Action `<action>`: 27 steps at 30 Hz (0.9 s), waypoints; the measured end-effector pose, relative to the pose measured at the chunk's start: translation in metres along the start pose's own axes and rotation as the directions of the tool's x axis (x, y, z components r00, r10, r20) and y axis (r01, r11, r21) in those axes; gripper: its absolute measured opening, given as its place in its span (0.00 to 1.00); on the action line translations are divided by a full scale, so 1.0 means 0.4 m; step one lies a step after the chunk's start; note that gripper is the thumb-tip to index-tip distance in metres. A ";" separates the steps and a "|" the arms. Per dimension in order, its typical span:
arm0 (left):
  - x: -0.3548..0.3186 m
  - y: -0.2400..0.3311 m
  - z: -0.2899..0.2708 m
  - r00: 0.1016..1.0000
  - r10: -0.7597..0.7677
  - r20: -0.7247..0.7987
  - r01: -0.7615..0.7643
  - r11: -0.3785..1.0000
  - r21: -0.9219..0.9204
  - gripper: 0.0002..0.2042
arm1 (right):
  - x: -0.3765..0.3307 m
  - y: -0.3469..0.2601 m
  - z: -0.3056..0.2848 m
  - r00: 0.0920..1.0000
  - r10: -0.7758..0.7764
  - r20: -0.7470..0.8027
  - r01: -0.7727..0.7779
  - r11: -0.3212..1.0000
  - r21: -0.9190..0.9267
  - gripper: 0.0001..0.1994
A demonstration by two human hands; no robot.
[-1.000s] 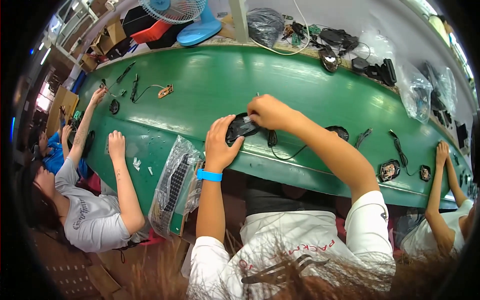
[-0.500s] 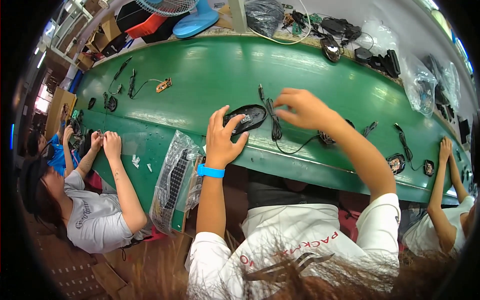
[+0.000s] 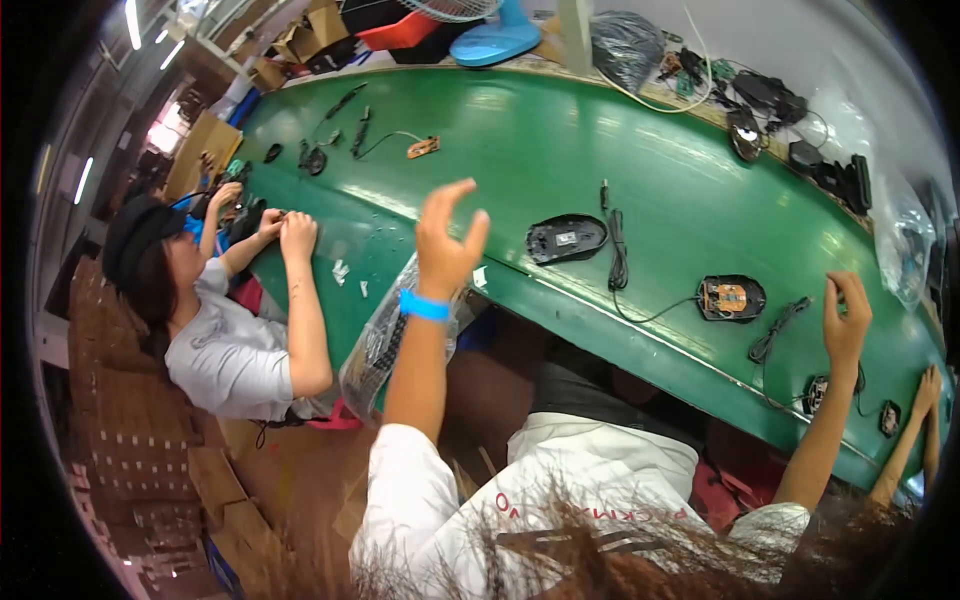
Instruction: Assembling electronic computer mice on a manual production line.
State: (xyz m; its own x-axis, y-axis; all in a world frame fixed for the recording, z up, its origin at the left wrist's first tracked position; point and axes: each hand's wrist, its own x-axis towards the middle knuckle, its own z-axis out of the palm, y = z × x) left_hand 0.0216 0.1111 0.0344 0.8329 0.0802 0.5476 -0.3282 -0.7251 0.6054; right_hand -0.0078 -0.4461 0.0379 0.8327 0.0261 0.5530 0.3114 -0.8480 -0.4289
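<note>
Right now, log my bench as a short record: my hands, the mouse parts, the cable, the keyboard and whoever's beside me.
Left hand: raised, fingers spread, empty
Right hand: fingers bent, nothing visible in it
Mouse shell: black, open, on the green workbench
Mouse base: black, orange circuit board inside
Mouse cable: black, bundled beside the shell, lead running to the board
Bagged keyboard: partly hidden by the left forearm
Co-worker: at left, black cap, grey shirt

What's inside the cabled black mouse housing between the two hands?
An orange-brown circuit board sits inside the black mouse housing, exposed from above. Whatever lies beneath the board is covered.
</note>
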 end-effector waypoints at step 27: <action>0.348 -0.312 -0.025 0.941 -0.318 0.114 0.185 0.769 0.612 0.16 | -0.106 0.176 -0.013 0.981 0.064 -0.183 -0.061 0.998 0.024 0.09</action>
State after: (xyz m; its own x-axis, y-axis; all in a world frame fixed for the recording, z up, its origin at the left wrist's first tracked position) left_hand 0.1741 0.2198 0.0408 0.9391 0.2278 0.2573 0.1746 -0.9611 0.2139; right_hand -0.0237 -0.5098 -0.0119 0.7531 -0.1257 0.6458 0.2711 -0.8351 -0.4787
